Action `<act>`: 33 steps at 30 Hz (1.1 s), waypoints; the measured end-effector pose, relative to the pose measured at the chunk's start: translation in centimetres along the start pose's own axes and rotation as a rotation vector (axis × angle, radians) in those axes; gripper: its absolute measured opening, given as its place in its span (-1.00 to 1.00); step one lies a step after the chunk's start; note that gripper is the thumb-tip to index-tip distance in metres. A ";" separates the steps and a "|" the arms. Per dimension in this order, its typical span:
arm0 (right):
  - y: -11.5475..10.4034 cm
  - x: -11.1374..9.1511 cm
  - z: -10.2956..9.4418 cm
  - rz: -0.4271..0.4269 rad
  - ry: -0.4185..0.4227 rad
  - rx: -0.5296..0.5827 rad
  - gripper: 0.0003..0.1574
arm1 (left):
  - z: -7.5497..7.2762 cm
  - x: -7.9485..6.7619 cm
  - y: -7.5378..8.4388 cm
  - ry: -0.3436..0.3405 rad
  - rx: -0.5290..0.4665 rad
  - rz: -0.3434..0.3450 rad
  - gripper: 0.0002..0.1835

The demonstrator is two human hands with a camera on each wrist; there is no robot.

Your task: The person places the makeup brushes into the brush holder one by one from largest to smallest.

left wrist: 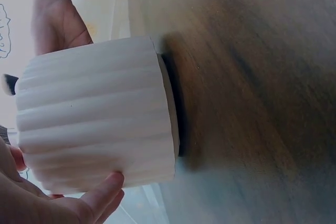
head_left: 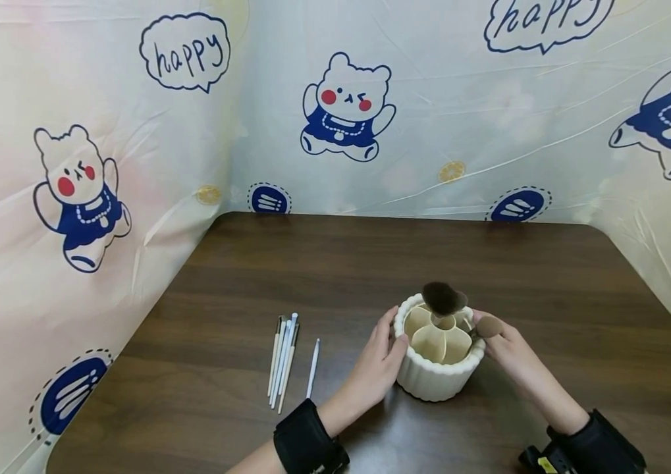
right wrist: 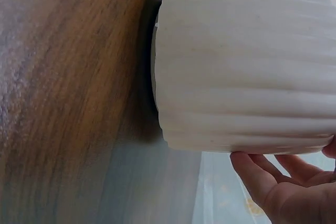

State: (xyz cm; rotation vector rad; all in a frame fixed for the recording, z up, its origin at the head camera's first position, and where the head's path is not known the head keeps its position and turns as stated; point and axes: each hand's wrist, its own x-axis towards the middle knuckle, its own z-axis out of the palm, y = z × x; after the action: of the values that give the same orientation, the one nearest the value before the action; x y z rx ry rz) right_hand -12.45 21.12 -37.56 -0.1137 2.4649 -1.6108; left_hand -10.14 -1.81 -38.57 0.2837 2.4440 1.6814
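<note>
A white ribbed brush holder (head_left: 438, 378) with cream petal-shaped compartments stands at the right of the table's middle. My left hand (head_left: 378, 362) grips its left side, thumb toward me and fingers round the far side. On the opposite side my right hand (head_left: 504, 339) holds it near the rim, its fingertips partly hidden behind the wall. Two makeup brushes stand in the holder: a large dark-haired brush (head_left: 444, 299) toward the back and a brown-tipped brush (head_left: 488, 326) leaning over the right rim. In the left wrist view, fingers (left wrist: 107, 190) press against the ribbed wall.
Left of the holder, several slim white-handled brushes (head_left: 283, 362) lie side by side on the brown wooden table (head_left: 371, 257). A single thin white stick (head_left: 313, 368) lies between them and my left wrist. A printed cloth (head_left: 430, 99) rises behind the table and at its sides.
</note>
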 end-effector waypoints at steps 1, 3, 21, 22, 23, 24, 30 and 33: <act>0.1 0.0 0.0 -0.004 0.001 0.005 -0.32 | 0.0 0.0 0.0 -0.001 0.001 0.000 -0.41; 0.1 0.1 0.1 -0.010 0.002 0.007 -0.33 | -0.1 0.0 0.0 0.004 0.009 0.005 -0.41; 0.2 0.2 0.1 -0.014 0.011 0.023 -0.33 | -1.6 0.0 0.7 0.045 0.152 0.010 -0.41; 0.2 0.2 0.1 -0.016 0.012 0.027 -0.34 | -1.9 0.0 0.7 0.056 0.158 0.009 -0.42; 0.2 0.2 0.1 -0.019 0.011 0.030 -0.34 | -2.2 0.1 0.7 0.071 0.161 0.006 -0.42; 0.2 0.3 0.1 -0.021 0.013 0.029 -0.34 | -2.5 0.2 0.7 0.087 0.163 -0.001 -0.42; 0.2 0.3 0.1 -0.023 0.013 0.032 -0.33 | -5.2 0.8 0.9 0.197 0.182 -0.064 -0.42; 0.3 0.3 0.1 -0.023 0.005 0.035 -0.32 | -6.8 1.1 0.9 0.249 0.227 -0.105 -0.44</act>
State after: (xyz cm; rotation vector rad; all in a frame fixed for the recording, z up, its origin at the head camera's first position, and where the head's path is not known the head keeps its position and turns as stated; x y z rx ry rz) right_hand -12.68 21.07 -37.88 -0.1338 2.4465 -1.6654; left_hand -12.76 -7.35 -35.37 -0.0314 2.7798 1.4763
